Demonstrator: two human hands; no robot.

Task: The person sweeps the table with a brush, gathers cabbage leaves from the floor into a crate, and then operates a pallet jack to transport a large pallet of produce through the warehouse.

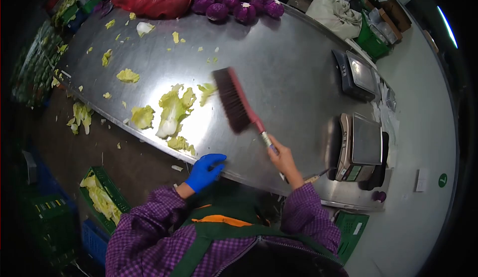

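My right hand [285,163] is bare and closed round the handle of a bench brush [234,100] with a red back and dark bristles. The brush is over the metal table [298,78], its bristles facing left toward the scraps. A torn leaf [205,93] lies right by the bristle tips. My left hand [205,171], in a blue glove, is at the table's near edge with fingers apart and nothing in it. Beyond it lie a large pale lettuce-like leaf [172,110], a yellowish leaf [143,116] and smaller scraps [181,144].
Purple cabbages [230,0] and a red net sack [164,0] stand along the far edge. Two scales [366,140] are on the right, near a knife [316,176]. Below left, a green crate [102,197] holds leaves. More leaves [82,116] hang off the left edge.
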